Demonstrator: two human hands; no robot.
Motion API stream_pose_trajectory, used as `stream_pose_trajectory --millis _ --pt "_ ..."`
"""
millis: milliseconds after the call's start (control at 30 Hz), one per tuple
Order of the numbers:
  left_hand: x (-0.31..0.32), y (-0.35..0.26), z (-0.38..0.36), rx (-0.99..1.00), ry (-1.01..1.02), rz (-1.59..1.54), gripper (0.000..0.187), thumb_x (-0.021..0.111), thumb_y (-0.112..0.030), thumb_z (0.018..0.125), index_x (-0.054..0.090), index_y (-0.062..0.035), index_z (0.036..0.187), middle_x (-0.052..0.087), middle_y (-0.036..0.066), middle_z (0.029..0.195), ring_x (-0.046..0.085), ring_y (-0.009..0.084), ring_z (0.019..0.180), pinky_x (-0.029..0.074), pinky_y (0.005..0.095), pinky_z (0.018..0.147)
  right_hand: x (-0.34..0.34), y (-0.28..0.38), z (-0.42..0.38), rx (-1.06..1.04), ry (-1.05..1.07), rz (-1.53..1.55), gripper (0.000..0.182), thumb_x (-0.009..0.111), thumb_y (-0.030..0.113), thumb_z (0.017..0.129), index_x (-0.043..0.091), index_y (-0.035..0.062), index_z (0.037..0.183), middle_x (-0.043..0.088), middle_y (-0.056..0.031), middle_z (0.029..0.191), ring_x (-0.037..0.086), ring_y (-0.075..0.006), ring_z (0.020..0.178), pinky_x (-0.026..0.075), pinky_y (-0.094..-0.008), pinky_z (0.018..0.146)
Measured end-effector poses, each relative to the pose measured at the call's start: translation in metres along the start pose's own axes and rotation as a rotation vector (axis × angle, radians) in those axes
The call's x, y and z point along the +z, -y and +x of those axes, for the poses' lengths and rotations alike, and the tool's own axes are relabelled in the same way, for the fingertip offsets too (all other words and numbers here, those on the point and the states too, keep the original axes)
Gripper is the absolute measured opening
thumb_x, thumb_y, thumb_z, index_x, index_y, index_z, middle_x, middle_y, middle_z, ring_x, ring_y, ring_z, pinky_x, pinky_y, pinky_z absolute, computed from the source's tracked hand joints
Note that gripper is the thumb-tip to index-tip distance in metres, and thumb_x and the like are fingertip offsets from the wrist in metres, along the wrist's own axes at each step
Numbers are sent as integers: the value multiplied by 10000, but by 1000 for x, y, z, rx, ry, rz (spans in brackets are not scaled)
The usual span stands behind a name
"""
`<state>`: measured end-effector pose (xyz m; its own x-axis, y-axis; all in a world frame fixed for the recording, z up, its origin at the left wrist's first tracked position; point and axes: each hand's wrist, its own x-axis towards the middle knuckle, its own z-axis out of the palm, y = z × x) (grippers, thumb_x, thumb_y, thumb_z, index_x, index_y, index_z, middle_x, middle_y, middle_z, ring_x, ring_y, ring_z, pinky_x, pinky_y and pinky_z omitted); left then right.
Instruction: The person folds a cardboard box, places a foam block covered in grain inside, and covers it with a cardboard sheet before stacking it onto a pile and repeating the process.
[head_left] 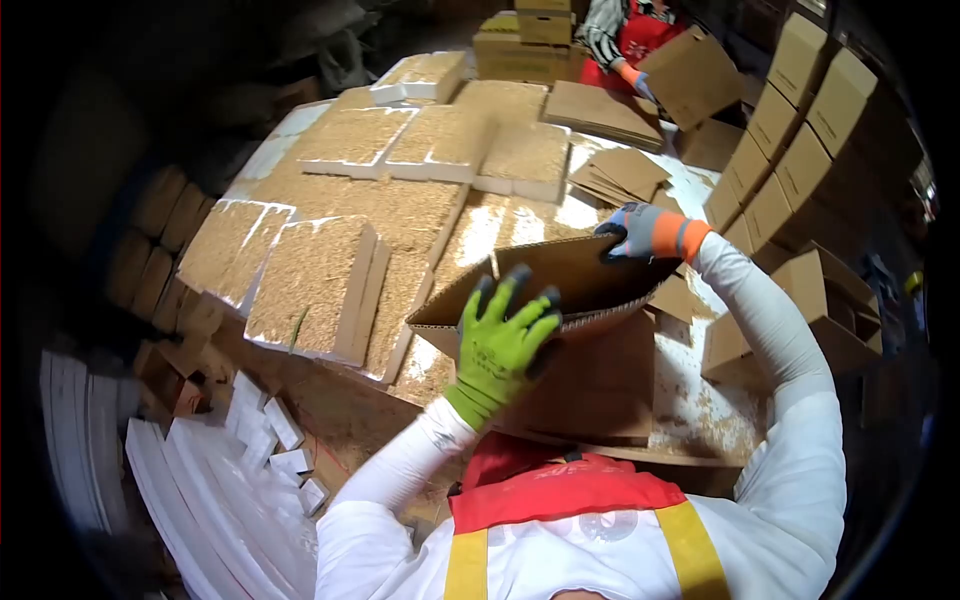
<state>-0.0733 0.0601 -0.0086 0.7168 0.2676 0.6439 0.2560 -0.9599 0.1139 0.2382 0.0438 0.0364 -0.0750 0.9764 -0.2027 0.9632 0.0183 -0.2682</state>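
Observation:
A brown cardboard box (590, 375) stands partly unfolded at the table's near edge, its mouth a narrow pointed gap between two panels. My right hand (640, 232), in a grey glove with an orange cuff, grips the rim at the far right. In a green glove, my left hand (500, 335) lies across the near rim with fingers spread, their tips over the opening. Part of the box's inside is in shadow. Behind it, flat cardboard pieces (622, 172) lie on the table.
White foam blocks covered in tan granules (310, 285) fill the table's left and far parts. Stacked cartons (770, 125) rise at right, near an open carton (800, 310). White foam sheets (205, 500) stand lower left. Across the table, a person in a red apron (645, 40) holds cardboard.

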Motion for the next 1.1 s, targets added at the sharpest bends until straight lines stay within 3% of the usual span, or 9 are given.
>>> stream_pose_trajectory --millis 233,367,500,700,800,867,967,1000,1100 --pt "-78 -20 14 -10 8 -443 413 698 -149 788 610 -69 1183 603 117 1257 569 300 1161 437 463 999 45 67 59 -326 -217 -267 462 688 446 828 641 147 1178 680 -173 920 643 -366 877 499 -446 794" --pt "-57 61 -46 -400 -98 -529 357 739 -90 765 679 -96 1116 654 85 1184 573 232 1157 488 382 987 37 75 81 -253 -172 -144 536 709 390 825 558 131 1270 679 -167 982 635 -372 942 496 -444 812" --pt "-17 73 -41 -147 252 -413 316 781 -233 737 722 -127 1028 671 33 1173 555 295 1133 433 415 991 -24 54 -18 -247 -483 3 817 751 504 772 431 90 1400 475 -222 1363 480 -394 1241 383 -432 1075" --pt "-14 82 -27 -128 291 -524 331 732 -165 762 706 -122 1089 644 44 1225 546 305 1157 401 420 1043 31 65 -69 -336 128 -125 799 704 702 710 631 26 1129 620 -180 1158 590 -287 1052 472 -418 882" --pt "-13 91 -21 -645 128 -1366 392 718 -200 730 682 -83 1103 639 93 1185 556 274 1143 416 392 1037 16 48 -9 124 393 427 603 747 558 753 663 52 1070 682 -129 969 636 -236 922 500 -346 815" --pt "-4 77 -10 -190 222 -301 370 712 -308 744 688 -108 1055 628 113 1054 569 289 1033 439 409 933 49 44 7 -25 44 502 524 810 442 726 656 59 1048 675 -116 934 636 -234 893 503 -346 808" --pt "3 69 -10 -205 120 -173 571 751 -346 714 593 -107 1207 546 151 1189 492 340 1127 373 474 985 5 51 21 -617 -516 68 647 857 383 686 590 55 1176 611 -157 1133 598 -313 1013 481 -403 893" --pt "5 69 -15 -192 128 -101 740 763 -441 704 517 -93 1309 468 176 1303 431 371 1210 312 520 1035 -2 61 17 -246 -835 445 606 816 399 725 602 59 1179 599 -175 1137 569 -370 1023 431 -465 955" --pt "-3 60 -20 -331 -205 19 948 768 -516 686 389 -49 1419 409 206 1384 370 391 1293 270 539 1067 42 11 18 19 -291 -212 816 700 526 768 437 60 1384 453 -226 1363 414 -406 1265 309 -493 1078"
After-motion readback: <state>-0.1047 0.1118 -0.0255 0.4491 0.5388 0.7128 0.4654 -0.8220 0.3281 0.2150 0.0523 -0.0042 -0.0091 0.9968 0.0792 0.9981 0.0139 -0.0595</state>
